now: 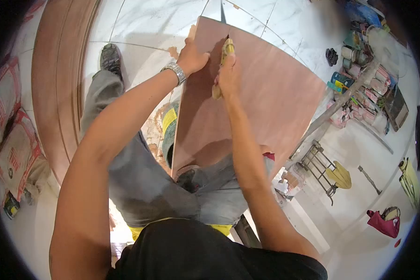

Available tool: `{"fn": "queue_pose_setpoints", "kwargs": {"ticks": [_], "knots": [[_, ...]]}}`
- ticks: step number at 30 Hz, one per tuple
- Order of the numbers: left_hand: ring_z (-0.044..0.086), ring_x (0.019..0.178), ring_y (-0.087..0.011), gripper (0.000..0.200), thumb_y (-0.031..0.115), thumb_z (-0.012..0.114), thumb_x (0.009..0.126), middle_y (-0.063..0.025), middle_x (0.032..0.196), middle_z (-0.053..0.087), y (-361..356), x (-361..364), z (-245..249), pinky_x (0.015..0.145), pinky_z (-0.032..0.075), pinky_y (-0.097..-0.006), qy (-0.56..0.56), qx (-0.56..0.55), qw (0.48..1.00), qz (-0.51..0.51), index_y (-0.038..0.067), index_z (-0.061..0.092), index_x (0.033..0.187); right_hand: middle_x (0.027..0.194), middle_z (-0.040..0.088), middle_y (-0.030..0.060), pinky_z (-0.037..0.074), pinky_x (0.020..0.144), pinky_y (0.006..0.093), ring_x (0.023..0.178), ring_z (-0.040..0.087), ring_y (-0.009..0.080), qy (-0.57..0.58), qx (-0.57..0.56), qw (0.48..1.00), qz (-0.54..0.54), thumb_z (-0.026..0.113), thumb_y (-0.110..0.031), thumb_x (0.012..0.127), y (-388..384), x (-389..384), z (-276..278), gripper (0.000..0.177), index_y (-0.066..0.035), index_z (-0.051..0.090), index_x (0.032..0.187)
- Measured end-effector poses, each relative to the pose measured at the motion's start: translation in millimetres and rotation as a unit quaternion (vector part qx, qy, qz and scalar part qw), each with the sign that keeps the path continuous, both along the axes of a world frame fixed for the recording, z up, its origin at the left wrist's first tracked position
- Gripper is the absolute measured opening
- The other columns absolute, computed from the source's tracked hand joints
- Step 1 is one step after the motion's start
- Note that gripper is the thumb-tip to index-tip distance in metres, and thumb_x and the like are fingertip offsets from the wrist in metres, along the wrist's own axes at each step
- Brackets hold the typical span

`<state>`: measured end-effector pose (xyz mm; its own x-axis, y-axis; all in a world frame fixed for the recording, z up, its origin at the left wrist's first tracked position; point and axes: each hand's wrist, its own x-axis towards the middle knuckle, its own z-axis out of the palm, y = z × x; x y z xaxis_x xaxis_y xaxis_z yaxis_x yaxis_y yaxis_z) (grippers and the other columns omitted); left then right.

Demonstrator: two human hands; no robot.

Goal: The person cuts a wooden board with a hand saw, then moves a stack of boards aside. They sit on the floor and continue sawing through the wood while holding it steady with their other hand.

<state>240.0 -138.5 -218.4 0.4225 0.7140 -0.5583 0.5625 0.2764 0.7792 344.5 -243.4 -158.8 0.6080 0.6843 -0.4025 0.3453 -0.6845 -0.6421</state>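
Observation:
A reddish-brown wooden board (275, 88) lies in front of me, one corner toward my lap. My right hand (229, 77) is wrapped round the worn yellowish handle of a handsaw (227, 47). Its narrow blade shows past the board's far edge, and a short dark slit in the wood lies just ahead of the handle. My left hand (192, 58), with a metal watch on the wrist, grips the board's left edge near the far corner, thumb on top and fingers partly hidden over the side. Under that edge stands a dark green bucket (169, 128) with a yellow label.
A brown moulded wooden panel (63, 84) stands along the left, with printed sacks (18, 154) beyond it. My shoe (110, 60) rests on the tiled floor (140, 23). At right are piled cans and packets (359, 70), a yellow trowel (339, 175) and a maroon bag (385, 223).

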Motion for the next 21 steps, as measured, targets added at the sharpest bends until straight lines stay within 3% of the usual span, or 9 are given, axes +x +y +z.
{"fn": "queue_pose_setpoints", "kwargs": {"ticks": [3,6,8,10,11,14,16,19,21], "knots": [[0.065,0.111,-0.0422,0.064,0.021,0.071,0.088,-0.0376,0.114,0.06,1.3,-0.4,1.0,0.094,0.053,-0.0422,0.012,-0.051,0.999,0.008,-0.015,0.033,0.125,0.09,0.057,0.0168,0.047,0.076,0.0437,0.08,0.058,0.0318,-0.028,-0.058,0.996,0.054,0.039,-0.026,0.105,-58.2,10.6,6.3,0.034,0.002,0.054,0.116],[0.065,0.109,-0.0424,0.065,0.022,0.072,0.087,-0.0388,0.114,0.06,0.5,0.1,-0.7,0.094,0.053,-0.0426,-0.002,-0.025,1.0,-0.009,-0.016,0.033,0.124,0.101,0.06,0.0223,0.048,0.085,0.0493,0.099,0.059,0.0414,-0.141,-0.11,0.96,0.216,0.056,-0.011,0.089,-133.6,-38.6,145.2,0.04,0.003,0.053,0.127],[0.065,0.109,-0.0427,0.066,0.022,0.071,0.087,-0.0388,0.114,0.06,-4.1,1.3,-1.5,0.094,0.053,-0.0427,-0.005,-0.034,0.999,0.022,-0.016,0.033,0.125,0.103,0.059,0.0236,0.047,0.087,0.0505,0.102,0.057,0.043,0.06,-0.089,0.994,0.002,0.055,-0.009,0.088,-154.9,-46.9,177.9,0.04,0.003,0.053,0.126],[0.065,0.11,-0.0431,0.066,0.021,0.071,0.087,-0.0385,0.114,0.06,-3.1,-0.2,-3.1,0.094,0.053,-0.0425,0.001,-0.038,0.999,0.023,-0.017,0.032,0.125,0.096,0.059,0.0213,0.048,0.079,0.0481,0.093,0.059,0.0399,-0.048,-0.01,0.996,0.08,0.05,-0.012,0.093,-141.6,-40.8,144.6,0.032,0.003,0.054,0.121],[0.064,0.111,-0.0432,0.066,0.021,0.071,0.087,-0.0383,0.114,0.06,-2.2,0.0,-2.5,0.094,0.053,-0.0423,0.005,-0.042,0.999,0.016,-0.017,0.032,0.125,0.088,0.059,0.0183,0.05,0.071,0.045,0.082,0.062,0.036,-0.253,0.05,0.928,0.269,0.045,-0.016,0.099,-114.5,-19.1,84.3,0.027,0.003,0.055,0.115],[0.064,0.112,-0.0437,0.065,0.021,0.07,0.087,-0.0373,0.113,0.06,-0.6,0.6,-1.7,0.093,0.053,-0.0419,-0.004,-0.041,0.999,0.02,-0.017,0.033,0.124,0.097,0.058,0.0223,0.046,0.082,0.0499,0.093,0.058,0.0391,0.052,-0.025,0.998,-0.032,0.039,-0.023,0.102,-7.4,10.3,-17.7,0.032,0.003,0.054,0.113],[0.064,0.111,-0.0437,0.063,0.021,0.07,0.087,-0.0367,0.112,0.061,-11.6,-3.4,5.4,0.093,0.052,-0.0419,-0.007,-0.031,0.999,-0.004,-0.016,0.033,0.123,0.107,0.057,0.0262,0.045,0.084,0.0515,0.099,0.055,0.0423,0.011,0.027,0.998,0.051,0.042,-0.02,0.1,-33.3,15.3,-14.4,0.034,0.004,0.052,0.122],[0.064,0.11,-0.0437,0.063,0.021,0.07,0.087,-0.0364,0.112,0.061,5.5,0.0,13.8,0.093,0.052,-0.042,-0.016,-0.008,1.0,-0.019,-0.015,0.034,0.122,0.114,0.058,0.0266,0.047,0.09,0.0468,0.107,0.058,0.039,-0.153,-0.095,0.958,0.222,0.042,-0.012,0.1,-119.2,-23.6,83.6,0.033,0.006,0.053,0.125],[0.064,0.109,-0.0438,0.063,0.022,0.071,0.087,-0.0363,0.112,0.061,1.5,-2.3,4.3,0.092,0.053,-0.042,-0.025,-0.052,0.998,0.016,-0.016,0.034,0.122,0.121,0.056,0.027,0.047,0.093,0.0463,0.109,0.058,0.0417,-0.11,-0.106,0.966,0.208,0.042,0.004,0.092,-144.9,-51.9,166.8,0.039,0.006,0.054,0.129]]}}
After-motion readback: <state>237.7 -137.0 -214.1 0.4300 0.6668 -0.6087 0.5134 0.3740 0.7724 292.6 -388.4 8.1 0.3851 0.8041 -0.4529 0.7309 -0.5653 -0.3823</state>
